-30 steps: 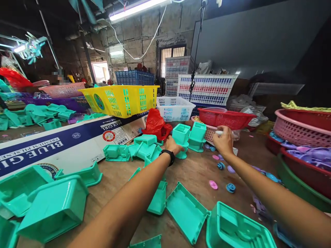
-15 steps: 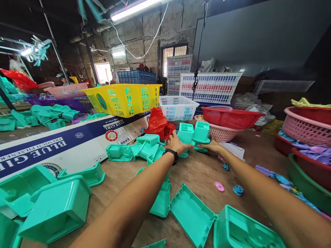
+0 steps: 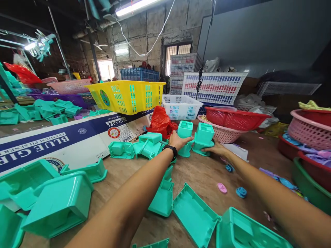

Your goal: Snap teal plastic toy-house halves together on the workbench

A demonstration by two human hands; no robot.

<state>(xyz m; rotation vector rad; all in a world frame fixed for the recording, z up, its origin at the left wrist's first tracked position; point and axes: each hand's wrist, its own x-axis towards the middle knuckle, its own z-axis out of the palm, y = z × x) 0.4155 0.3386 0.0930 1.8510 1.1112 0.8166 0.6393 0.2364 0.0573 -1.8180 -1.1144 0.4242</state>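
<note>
Two small teal plastic pieces with square tops and wide flanged bases stand side by side on the brown tabletop. My left hand, with a black band on the wrist, is curled round the left side of the left teal plastic piece. On the other side, my right hand grips the right teal plastic piece low down by its flange, and some of its fingers are hidden. Close to my left hand lie a crumpled red plastic bag and several teal housings.
Larger teal housings and a flat teal tray lie nearer me. A yellow basket, a white basket and a red basket stand behind. Blue and pink small parts lie to the right.
The gap between the two teal pieces has widened slightly. My right hand and its piece sit a little lower and farther right. The camera view has also shifted slightly.
</note>
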